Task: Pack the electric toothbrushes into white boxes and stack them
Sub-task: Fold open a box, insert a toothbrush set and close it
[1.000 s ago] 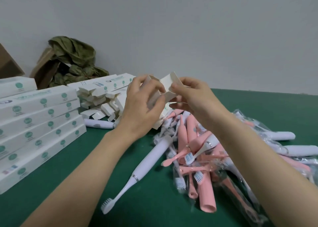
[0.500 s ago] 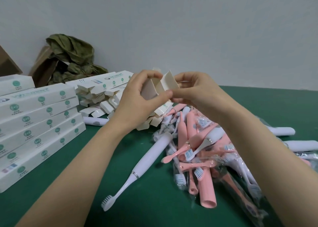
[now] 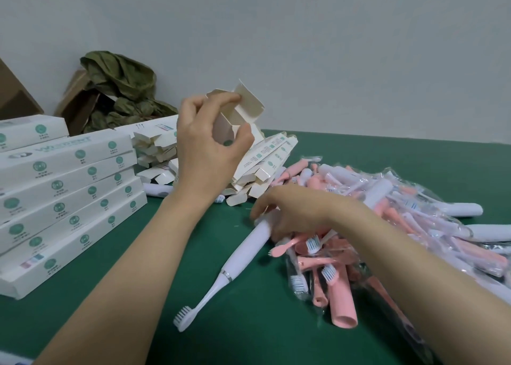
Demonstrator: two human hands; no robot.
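Note:
My left hand (image 3: 206, 146) holds a white box (image 3: 240, 110) up above the table, its end flaps standing open. My right hand (image 3: 290, 212) is down on the table, its fingers curled round the thick end of a white electric toothbrush (image 3: 243, 251) that lies with its bristle head toward me. A heap of pink and white toothbrushes and brush heads in clear bags (image 3: 373, 226) spreads to the right. Packed white boxes (image 3: 63, 198) are stacked at the left.
Several unfolded white boxes (image 3: 265, 165) lie in a pile behind my hands. A brown carton with crumpled green paper (image 3: 119, 93) stands at the back left against the wall. The green table surface (image 3: 249, 323) lies in front.
My right hand let go of the box flaps and dropped to the white toothbrush on the table. My left hand keeps the box raised alone.

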